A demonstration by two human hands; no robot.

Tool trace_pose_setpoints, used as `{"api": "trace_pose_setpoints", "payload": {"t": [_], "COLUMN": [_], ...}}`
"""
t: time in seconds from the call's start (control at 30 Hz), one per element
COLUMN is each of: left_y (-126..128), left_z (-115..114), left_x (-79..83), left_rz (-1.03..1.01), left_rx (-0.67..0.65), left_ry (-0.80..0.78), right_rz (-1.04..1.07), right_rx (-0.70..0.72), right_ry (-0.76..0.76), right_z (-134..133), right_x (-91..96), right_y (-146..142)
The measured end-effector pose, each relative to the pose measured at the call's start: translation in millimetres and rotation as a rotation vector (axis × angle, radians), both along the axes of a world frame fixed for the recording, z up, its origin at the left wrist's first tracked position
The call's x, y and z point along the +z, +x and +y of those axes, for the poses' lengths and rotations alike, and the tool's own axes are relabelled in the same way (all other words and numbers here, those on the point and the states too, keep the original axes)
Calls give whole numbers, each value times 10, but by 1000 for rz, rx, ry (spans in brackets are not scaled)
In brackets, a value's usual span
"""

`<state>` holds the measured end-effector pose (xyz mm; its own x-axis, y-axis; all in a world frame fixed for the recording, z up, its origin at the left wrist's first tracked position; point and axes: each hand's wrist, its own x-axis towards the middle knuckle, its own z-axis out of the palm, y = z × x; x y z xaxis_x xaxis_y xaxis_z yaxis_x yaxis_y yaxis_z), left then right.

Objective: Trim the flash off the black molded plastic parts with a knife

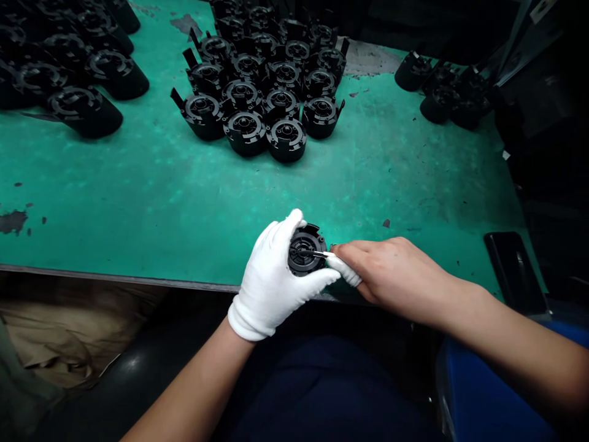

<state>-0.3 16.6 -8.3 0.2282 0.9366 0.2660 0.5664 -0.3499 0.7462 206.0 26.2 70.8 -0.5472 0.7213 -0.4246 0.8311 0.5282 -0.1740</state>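
Note:
My left hand (273, 279), in a white glove, wraps round a round black plastic housing (306, 263) near the front edge of the table. The housing's ribbed, ringed face is turned up toward me. My right hand (381, 270) is mostly bare, with a white cover on the thumb. It pinches a thin tool with a dark, narrow blade (315, 253), whose tip lies over the middle of the housing. Whether the tip touches the housing I cannot tell. Most of the tool's handle is hidden in my fingers.
Several similar black housings (246, 126) stand grouped at the back middle of the green table (151, 202). Taller black cylinders (87, 110) stand at the left, more black parts (439, 101) at the back right. A black phone-like object (515, 270) lies at the right edge.

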Motion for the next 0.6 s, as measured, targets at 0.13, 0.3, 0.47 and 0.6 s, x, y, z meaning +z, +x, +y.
{"api": "trace_pose_setpoints", "payload": {"t": [0.13,0.3,0.47,0.6], "left_y": [-1,-3,-13,-14], "left_z": [1,1,7,5], "left_x": [-8,2,6,-2], "left_rz": [5,15,17,7], "left_rx": [-1,-9,-17,-12], "left_ry": [5,10,19,11], "right_rz": [15,38,35,51], "right_rx": [-16,-30,42,64], "right_ry": [-3,-85,-148,-174], "right_z": [-10,72,204,230], "right_x": [-12,47,130,166], "right_y": [-9,3,13,47]}}
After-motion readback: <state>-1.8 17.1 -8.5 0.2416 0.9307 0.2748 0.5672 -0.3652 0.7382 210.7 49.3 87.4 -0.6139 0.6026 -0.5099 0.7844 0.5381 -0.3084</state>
